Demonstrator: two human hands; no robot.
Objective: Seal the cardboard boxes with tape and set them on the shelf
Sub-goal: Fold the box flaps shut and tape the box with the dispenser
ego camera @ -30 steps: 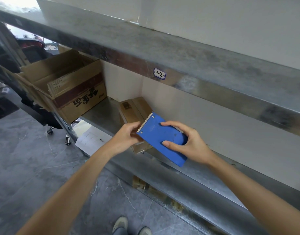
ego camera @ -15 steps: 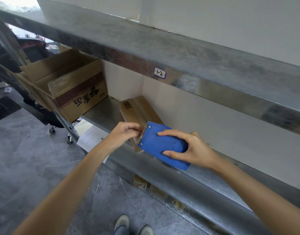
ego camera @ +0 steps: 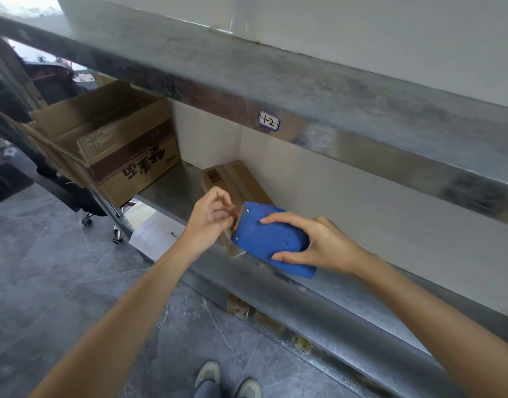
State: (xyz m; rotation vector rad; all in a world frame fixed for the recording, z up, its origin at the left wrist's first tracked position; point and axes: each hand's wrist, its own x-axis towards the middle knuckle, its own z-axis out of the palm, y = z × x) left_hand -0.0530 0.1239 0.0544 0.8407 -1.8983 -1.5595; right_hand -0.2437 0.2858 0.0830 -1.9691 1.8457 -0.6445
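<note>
Since a second ago the blue plastic tape dispenser (ego camera: pixel 264 239) has tipped down and swung in over the near end of the small brown cardboard box (ego camera: pixel 235 176), which lies on the lower grey metal shelf (ego camera: pixel 333 300) against the white back wall. From the head view, the left hand (ego camera: pixel 209 222) is curled, thumb and fingertips pinching at the dispenser's toothed edge (whether tape sits between them cannot be told), its forearm reaching up from the lower left. The right hand (ego camera: pixel 321 245) grips the dispenser's body, fingers spread over the top and thumb beneath, wrist angled in from the right.
</note>
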